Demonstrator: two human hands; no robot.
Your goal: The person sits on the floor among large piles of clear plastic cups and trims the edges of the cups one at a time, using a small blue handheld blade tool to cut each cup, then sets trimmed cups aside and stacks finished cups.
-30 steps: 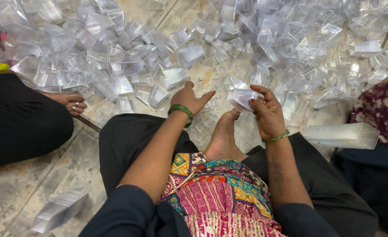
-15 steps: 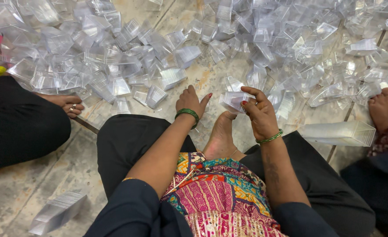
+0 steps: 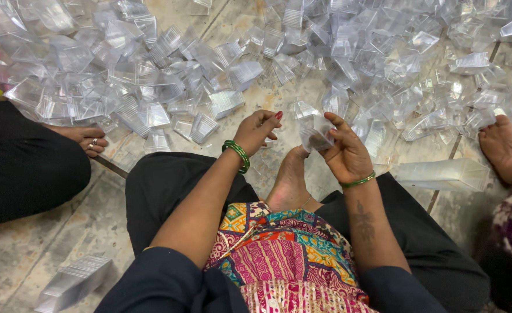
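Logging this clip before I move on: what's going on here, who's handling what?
A person sits on a tiled floor facing a big spread of clear plastic cups. The right hand holds a small stack of cups in front of the body; the left hand is raised beside it, fingers curled, apparently empty. Longer nested stacks lie at the right and lower left. Other people's feet rest nearby.

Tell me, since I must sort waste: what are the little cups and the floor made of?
Cups: apparently thin clear plastic, glossy; the floor shows through them and they glint. Floor: seemingly stone or tile, mottled beige, matte, with joint lines.
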